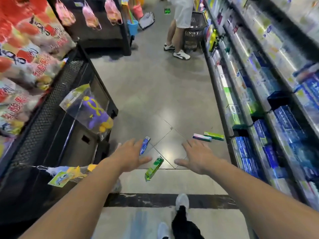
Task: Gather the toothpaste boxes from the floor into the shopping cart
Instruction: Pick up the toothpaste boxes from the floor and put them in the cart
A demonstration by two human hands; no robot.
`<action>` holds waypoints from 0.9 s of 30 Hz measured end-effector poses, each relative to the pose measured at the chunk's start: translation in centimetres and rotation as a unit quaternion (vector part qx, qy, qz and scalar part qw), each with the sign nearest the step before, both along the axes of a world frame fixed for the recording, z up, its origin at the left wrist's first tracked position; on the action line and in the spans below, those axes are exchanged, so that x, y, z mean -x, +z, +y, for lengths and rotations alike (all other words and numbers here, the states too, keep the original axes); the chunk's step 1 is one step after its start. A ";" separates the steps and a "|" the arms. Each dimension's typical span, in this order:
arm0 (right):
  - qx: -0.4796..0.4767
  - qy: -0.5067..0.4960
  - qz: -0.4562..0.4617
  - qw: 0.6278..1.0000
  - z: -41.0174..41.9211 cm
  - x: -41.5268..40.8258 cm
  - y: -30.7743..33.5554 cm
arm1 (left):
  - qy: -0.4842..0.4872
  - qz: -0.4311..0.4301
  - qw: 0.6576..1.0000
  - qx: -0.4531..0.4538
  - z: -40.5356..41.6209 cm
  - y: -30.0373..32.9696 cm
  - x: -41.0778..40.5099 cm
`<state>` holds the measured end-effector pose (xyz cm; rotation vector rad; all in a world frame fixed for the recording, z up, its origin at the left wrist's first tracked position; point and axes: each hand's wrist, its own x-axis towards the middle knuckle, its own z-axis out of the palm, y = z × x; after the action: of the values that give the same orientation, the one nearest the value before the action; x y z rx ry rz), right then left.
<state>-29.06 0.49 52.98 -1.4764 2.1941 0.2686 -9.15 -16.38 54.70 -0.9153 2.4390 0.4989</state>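
Several toothpaste boxes lie on the grey aisle floor. A green box (154, 168) lies between my two hands. A blue box (144, 145) lies just beyond the fingers of my left hand (131, 155). A pink-and-white box (202, 137) and a green box (214, 135) lie together near the foot of the right shelf, just beyond my right hand (198, 156). Both hands are stretched forward, palms down, fingers spread, holding nothing. No shopping cart shows near me.
Shelves of boxed toothpaste (269, 128) run along the right. A black rack (57, 107) with snack bags and hanging toys lines the left. A person (179, 23) stands farther up the aisle beside a dark basket (195, 31). My feet (181, 202) are at the bottom.
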 end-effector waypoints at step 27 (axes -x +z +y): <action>-0.157 -0.137 -0.174 0.963 -20.9 -0.5 -59.8 | 0.054 -0.115 0.989 -0.074 -24.4 -61.4 8.1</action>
<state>-28.52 -20.40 -6.84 -0.9545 1.9330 0.2304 -17.22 -40.81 -6.71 -0.9882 2.1250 0.5713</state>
